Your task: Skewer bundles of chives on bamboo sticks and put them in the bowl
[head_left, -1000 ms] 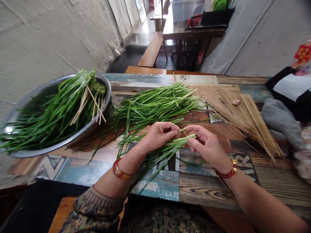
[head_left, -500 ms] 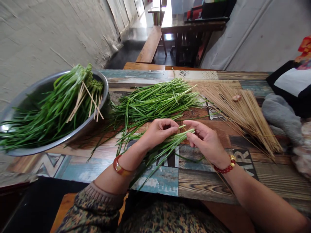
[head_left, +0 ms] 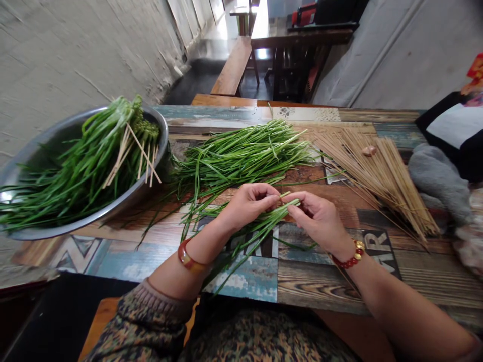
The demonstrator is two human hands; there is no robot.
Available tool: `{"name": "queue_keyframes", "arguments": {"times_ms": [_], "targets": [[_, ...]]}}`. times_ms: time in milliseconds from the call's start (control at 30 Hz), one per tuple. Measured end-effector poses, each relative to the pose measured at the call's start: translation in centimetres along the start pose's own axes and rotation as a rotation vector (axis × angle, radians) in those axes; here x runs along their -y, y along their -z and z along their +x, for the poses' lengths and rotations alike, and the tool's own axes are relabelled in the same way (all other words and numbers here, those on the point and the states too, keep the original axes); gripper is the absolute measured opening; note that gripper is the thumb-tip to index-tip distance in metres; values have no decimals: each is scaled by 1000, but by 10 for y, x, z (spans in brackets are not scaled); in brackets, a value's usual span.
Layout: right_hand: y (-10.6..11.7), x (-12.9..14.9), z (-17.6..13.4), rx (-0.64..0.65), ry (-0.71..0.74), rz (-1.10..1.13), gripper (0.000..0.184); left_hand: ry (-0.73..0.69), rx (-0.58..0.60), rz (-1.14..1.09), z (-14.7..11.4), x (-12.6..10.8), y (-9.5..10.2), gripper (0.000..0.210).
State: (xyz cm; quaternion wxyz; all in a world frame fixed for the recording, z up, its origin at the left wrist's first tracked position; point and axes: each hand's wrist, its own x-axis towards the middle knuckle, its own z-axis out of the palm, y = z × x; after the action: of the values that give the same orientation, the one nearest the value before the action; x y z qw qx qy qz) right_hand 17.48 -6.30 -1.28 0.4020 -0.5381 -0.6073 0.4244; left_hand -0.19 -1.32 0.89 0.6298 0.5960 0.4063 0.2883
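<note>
Both hands meet at the middle of the desk (head_left: 320, 286), close to the person's body. Left hand (head_left: 247, 203) is curled shut, its fingertips pinching a small bunch of green chives (head_left: 260, 229) near their pale cut ends. Right hand (head_left: 317, 218) is also curled, thumb and fingers gripping the same bunch at its tips, just beside the left hand's fingertips. A thin bamboo skewer (head_left: 284, 195) pokes out between the two hands, touching the chive ends. The bunch's long leaves trail down and to the left, under the left wrist, toward the desk's near edge.

Far left, a wide metal basin (head_left: 22, 166) sits on the desk beside a pale wall. It holds a heap of chives already threaded on skewers (head_left: 124, 151), the wooden sticks fanning out near its right rim. Just right of the basin, beyond the hands, a loose pile of chives (head_left: 241, 156) lies flat on the desk, cut ends pointing right. Further right, a spread of bare bamboo skewers (head_left: 377, 171) fans across the desk, with a small pale object resting on top; what it is cannot be told. At the far right edge lie a grey cloth (head_left: 433, 181) and a dark bag.

An orange bangle (head_left: 186, 259) circles the left wrist and a red bead bracelet (head_left: 349, 259) the right. Patterned clothing fills the bottom of the view.
</note>
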Motion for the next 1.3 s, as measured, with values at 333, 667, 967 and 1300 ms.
{"name": "queue_keyframes", "arguments": {"times_ms": [333,667,967,1300], "targets": [[1,1,1,-9,13,-56,19,8,-27,-26,1,4,0,20],[1,-1,0,-2,16,-62,19,34,-43,-49,1,4,-1,18],[-1,-3,0,-19,14,-44,19,15,-42,-27,0,6,-1,18],[-2,-6,-2,-6,0,-10,19,8,-64,-11,0,6,-1,23]]}}
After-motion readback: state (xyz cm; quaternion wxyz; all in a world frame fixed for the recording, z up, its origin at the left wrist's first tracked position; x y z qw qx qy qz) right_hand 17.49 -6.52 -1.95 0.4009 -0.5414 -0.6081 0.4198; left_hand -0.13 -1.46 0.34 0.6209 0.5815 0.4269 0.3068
